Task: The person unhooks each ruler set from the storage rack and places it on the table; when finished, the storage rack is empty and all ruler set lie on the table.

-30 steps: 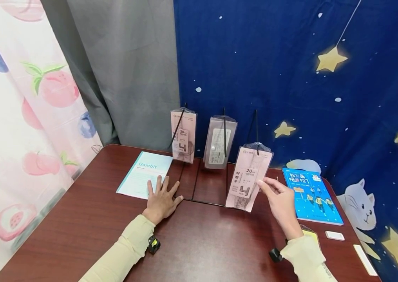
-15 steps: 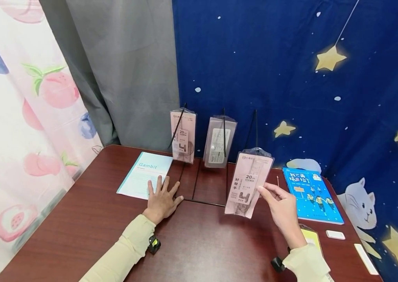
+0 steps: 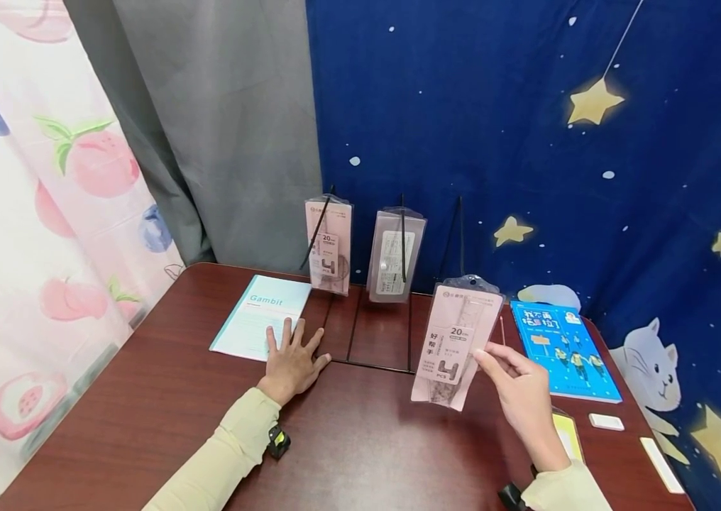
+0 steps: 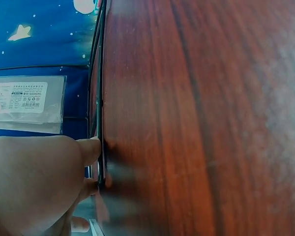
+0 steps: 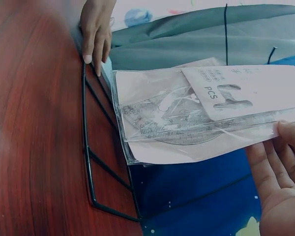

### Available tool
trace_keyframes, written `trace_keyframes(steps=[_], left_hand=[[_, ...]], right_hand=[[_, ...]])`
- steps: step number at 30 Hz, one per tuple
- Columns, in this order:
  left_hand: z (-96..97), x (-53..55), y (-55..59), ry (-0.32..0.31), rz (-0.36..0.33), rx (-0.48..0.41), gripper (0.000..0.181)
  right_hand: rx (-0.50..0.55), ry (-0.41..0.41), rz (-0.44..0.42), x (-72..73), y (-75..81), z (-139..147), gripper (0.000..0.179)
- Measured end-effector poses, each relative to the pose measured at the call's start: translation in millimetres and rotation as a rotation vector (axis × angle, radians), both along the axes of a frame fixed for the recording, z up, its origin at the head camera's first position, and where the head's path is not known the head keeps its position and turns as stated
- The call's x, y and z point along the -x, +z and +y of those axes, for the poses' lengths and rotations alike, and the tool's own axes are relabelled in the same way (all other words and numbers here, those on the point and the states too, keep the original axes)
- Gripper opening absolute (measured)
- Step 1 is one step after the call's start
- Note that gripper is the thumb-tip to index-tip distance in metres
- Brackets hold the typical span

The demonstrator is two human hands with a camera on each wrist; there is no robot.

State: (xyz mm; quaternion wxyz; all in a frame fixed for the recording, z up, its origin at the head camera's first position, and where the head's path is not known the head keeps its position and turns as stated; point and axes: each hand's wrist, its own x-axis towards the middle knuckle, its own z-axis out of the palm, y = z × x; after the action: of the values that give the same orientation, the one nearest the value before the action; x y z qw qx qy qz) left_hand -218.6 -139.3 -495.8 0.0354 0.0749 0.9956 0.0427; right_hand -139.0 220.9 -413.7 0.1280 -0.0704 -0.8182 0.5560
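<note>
My right hand [image 3: 519, 397] pinches the right edge of a ruler set [image 3: 456, 348], a pink card in a clear sleeve marked 20 cm and 4 PCS. In the right wrist view, clear rulers show inside the ruler set [image 5: 172, 118]. Its hanging hole is in front of the right hook of a black wire rack [image 3: 461, 234]. With fingers spread, my left hand [image 3: 293, 363] rests on the rack's base and the corner of a Gambit notebook [image 3: 265, 316]. Another pink ruler set [image 3: 328, 248] hangs on the left hook; a back-facing pack [image 3: 395, 255] hangs on the middle one.
A blue book [image 3: 568, 355] lies at the right of the brown table [image 3: 360, 440]. Near it are a white eraser-like block [image 3: 606, 422], a white strip [image 3: 662, 465] and a yellow packet [image 3: 566, 434] partly behind the right wrist. Curtains hang behind the table.
My right hand has drawn the ruler set toward me and down, and the hook that ran through its hole now shows behind its top. The left hand has stayed in place.
</note>
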Motion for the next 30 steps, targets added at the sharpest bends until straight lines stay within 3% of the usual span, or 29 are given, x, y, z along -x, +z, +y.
trace_keyframes(steps=[9, 15, 20, 30], left_hand=[[0.8, -1.3, 2.0, -0.007, 0.011, 0.007, 0.059], [1.7, -0.3, 2.8, -0.01, 0.005, 0.013, 0.06], [1.5, 0.6, 1.7, -0.007, -0.001, 0.01, 0.06], [0.8, 2.2, 2.7, -0.003, 0.003, 0.004, 0.059]], right_hand=[[0.041, -0.048, -0.021, -23.2, -2.0, 12, 0.039], [-0.031, -0.095, -0.213, -37.4, -6.8, 26, 0.053], [-0.083, -0.071, -0.383, -50.7, -18.5, 40, 0.065], [-0.153, -0.079, -0.583, -65.7, -41.3, 62, 0.082]])
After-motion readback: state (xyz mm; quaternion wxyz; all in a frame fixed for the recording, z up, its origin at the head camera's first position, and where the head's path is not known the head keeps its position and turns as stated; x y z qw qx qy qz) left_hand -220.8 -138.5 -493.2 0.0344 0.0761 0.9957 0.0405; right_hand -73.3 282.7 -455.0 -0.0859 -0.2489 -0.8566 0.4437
